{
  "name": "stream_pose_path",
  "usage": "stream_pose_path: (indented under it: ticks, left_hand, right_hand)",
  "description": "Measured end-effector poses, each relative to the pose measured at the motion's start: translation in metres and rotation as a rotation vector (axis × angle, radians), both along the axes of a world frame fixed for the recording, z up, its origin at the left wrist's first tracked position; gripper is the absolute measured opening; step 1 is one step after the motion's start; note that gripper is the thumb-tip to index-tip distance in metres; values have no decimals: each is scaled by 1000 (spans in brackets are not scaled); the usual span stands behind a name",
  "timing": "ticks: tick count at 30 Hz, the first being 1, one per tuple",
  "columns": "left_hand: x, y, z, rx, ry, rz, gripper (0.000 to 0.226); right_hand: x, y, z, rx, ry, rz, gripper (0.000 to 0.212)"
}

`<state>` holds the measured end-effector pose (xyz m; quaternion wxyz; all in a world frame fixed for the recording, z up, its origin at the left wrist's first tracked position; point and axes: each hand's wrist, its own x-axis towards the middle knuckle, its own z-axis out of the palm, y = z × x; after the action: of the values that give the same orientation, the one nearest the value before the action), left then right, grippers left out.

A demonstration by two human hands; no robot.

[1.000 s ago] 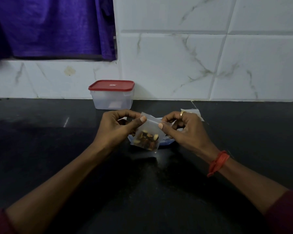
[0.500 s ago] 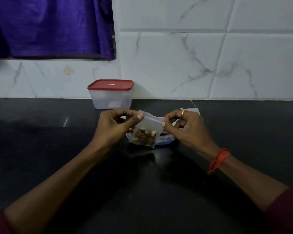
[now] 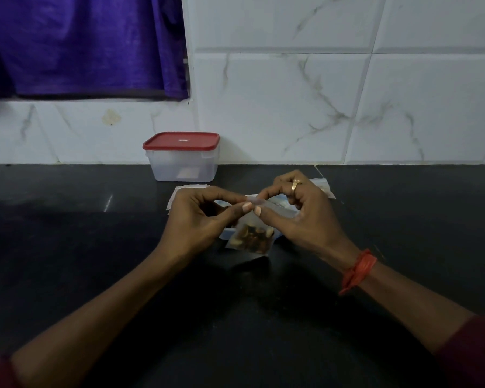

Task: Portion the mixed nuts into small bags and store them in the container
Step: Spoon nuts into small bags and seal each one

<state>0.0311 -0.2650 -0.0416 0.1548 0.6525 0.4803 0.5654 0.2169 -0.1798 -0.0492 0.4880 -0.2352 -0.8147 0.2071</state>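
1. Head view, the hold: the left hand (image 3: 196,219) and the right hand (image 3: 300,217) each pinch the top edge of the small bag (image 3: 251,219) between thumb and forefinger. The thumb tips are almost touching at the middle of the strip.
2. Head view, the load: the mixed nuts (image 3: 251,238) sit in the bottom of the bag, which hangs just above the black counter (image 3: 95,247), in front of a pale dish (image 3: 280,207).
3. Head view, the goal: the container (image 3: 184,166) stands at 11 o'clock from the bag, against the wall, with its red lid (image 3: 181,140) on. Spare bags (image 3: 324,186) lie at 1 o'clock from the right hand.
4. The step looks like sealing. To do it well, keep the bag upright so the nuts stay clear of the strip. Press firmly along its whole length out to both corners, then check for any gap.
5. Against half a second ago: the two pinches were apart at the bag's top corners and have closed in to the middle. The bag hangs straighter. The container has not moved.
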Motion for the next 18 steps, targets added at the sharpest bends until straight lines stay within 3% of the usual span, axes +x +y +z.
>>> stream_pose_path:
  ticks: [11,18]
  left_hand:
    - [-1,1,-2,-27,74,49,16]
    - [-6,3,4,-32,-31,85,8]
  right_hand:
    - [-1,2,-1,-12,-4,26,13]
    - [13,21,-1,5,32,0,9]
